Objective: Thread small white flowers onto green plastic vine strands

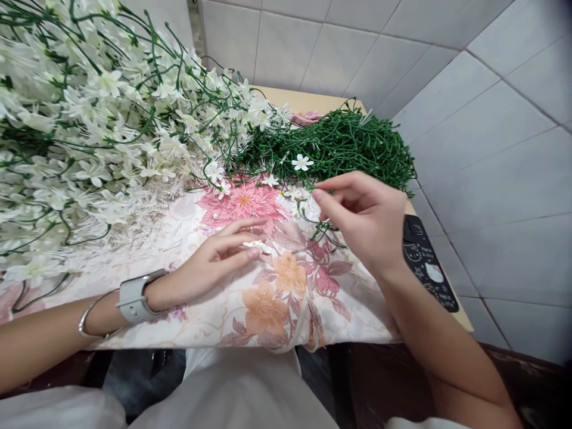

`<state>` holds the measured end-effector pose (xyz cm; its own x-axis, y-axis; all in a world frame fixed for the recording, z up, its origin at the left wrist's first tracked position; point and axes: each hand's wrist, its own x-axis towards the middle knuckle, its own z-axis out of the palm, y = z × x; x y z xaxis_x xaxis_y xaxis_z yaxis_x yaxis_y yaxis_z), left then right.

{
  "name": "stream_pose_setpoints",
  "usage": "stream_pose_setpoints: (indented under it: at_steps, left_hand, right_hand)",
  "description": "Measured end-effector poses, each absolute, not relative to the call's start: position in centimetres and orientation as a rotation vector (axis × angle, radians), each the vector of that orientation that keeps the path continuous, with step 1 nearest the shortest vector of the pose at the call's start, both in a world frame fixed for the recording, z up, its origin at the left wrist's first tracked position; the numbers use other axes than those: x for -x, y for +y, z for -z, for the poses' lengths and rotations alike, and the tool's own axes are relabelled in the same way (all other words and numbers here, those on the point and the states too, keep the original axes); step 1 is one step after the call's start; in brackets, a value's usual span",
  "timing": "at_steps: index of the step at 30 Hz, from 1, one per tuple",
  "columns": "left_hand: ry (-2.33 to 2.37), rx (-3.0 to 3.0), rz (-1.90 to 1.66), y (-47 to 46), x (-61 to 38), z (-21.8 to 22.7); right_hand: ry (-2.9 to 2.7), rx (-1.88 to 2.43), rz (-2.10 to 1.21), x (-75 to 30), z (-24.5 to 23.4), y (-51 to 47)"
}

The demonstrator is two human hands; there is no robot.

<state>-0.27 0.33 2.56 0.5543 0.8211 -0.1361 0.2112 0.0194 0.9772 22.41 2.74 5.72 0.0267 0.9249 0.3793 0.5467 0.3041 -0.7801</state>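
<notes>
Our left hand (218, 253) lies low over the cloth, fingers spread, thumb narrowed on a small white fabric-like blossom (257, 245). Our right hand (364, 223) hangs just above, thumb and forefinger in a narrow pinch; we cannot tell what, if anything, sits between them. Close to those fingertips we note a loose cluster of small white flowers (297, 193), some with thin green stems. A five-petalled white flower (302, 162) rests at the near side of a tangled heap of dark green plastic-looking stems (353, 146). To our left, a large mound of white-petalled artificial flower sprays (120, 125) covers much of the white cloth printed with pink and orange flowers (196, 328). We wear a pale-strapped watch (136, 298) and a thin silvery bangle (83, 322) on the left wrist. Right edge: a black mat with white cartoon drawings (429, 262), near the white tiled wall (500, 161)
</notes>
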Motion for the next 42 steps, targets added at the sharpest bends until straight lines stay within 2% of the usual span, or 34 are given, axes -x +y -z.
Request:
stream_pose_setpoints:
  at_steps: [4,7,12,21,24,29,32,37,40,42]
  left_hand:
    - [0.851,-1.485,-0.530,0.3,0.4,-2.9]
    - [0.800,-1.442,-0.443,0.2,0.1,-3.0]
    - [0.755,-1.347,-0.391,0.0,-0.2,-2.9]
    - [0.732,-1.526,-0.381,0.2,0.0,-2.5]
    - [0.726,-1.364,-0.451,0.1,-0.1,-2.4]
    - [0.742,-1.011,-0.552,0.3,-0.1,-2.1]
    - [0.770,-0.910,-0.613,0.5,0.0,-1.7]
    - [0.891,-0.883,-0.724,0.8,0.1,-1.5]
    - [0.871,-0.860,-0.716,0.8,0.2,-1.6]
    - [0.853,-0.837,-0.702,0.7,0.2,-1.6]
  right_hand:
    - [-1.529,1.353,-0.932,-20.5,-4.6,2.2]
    - [-1.413,1.317,-1.096,-19.7,-3.7,2.1]
    - [-1.349,1.252,-1.159,-19.2,-2.5,2.1]
    - [-1.312,1.158,-1.104,-17.7,-1.6,1.4]
    - [-1.470,1.167,-0.961,-17.7,-1.2,0.9]
    - [-1.988,0.899,-0.451,-18.4,-1.0,0.6]
    - [-2.040,0.865,-0.414,-18.9,-1.7,0.7]
    - [-2.179,1.370,-0.312,-22.2,-4.0,2.7]
    - [-2.365,1.783,0.075,-24.5,-4.8,4.1]
    - [-2.400,1.886,0.323,-25.3,-5.0,4.5]
